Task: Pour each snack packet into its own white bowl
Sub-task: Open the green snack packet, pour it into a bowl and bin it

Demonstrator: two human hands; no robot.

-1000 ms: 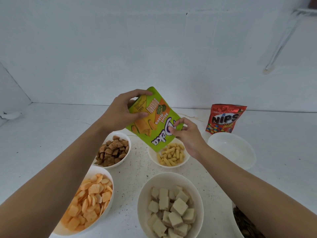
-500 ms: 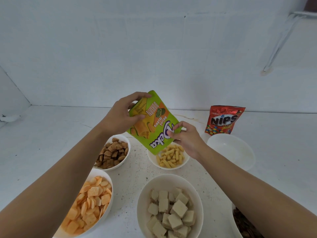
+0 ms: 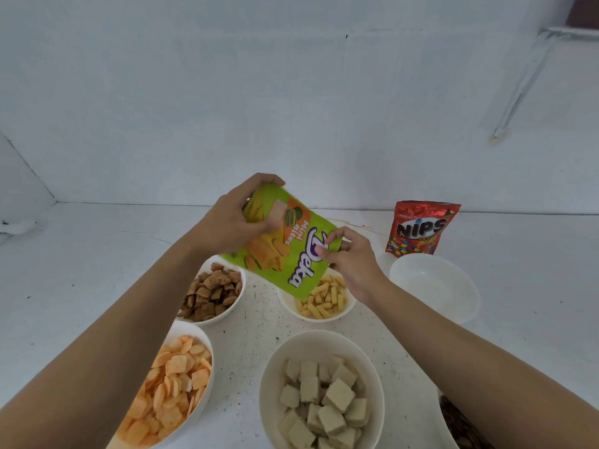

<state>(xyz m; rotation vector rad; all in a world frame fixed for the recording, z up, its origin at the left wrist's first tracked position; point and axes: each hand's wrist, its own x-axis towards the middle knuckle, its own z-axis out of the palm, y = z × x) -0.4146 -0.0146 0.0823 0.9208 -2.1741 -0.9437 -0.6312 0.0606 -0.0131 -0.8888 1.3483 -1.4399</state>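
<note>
- The green Deka Mini Bites packet [image 3: 291,254] is in the air above the middle of the counter [image 3: 81,254]. It is upside down and tilted, and its low end hangs over the white bowl of yellow stick snacks [image 3: 351,303].
- My left grip [image 3: 240,218] wraps the packet's raised end, with the fingers over the top and the thumb on the printed face. My right grip [image 3: 343,257] pinches the packet's right edge about halfway down. Both are closed on the packet.
- I cannot tell whether the low end is torn open, and I see no pieces dropping from it.
- I judge the packet light and limp. It is thin glossy film that creases under the fingers and could slide in a loose hold. The print shows wafer bites, which are probably brittle, so squeezing the belly risks crushing them. The sealed ends and side edges are the firm places to hold, and both grips are there now.
- The red NIPS packet [image 3: 421,228] stands upright near the counter's back edge, right of centre, with the empty white bowl [image 3: 434,286] just in front of it. I expect the same slick film but a heavier load, so I would take it by the top seam.
- Toward the front edge sit filled bowls: brown pillows [image 3: 241,286], orange crackers [image 3: 207,351] and pale wafer cubes [image 3: 269,384].
</note>
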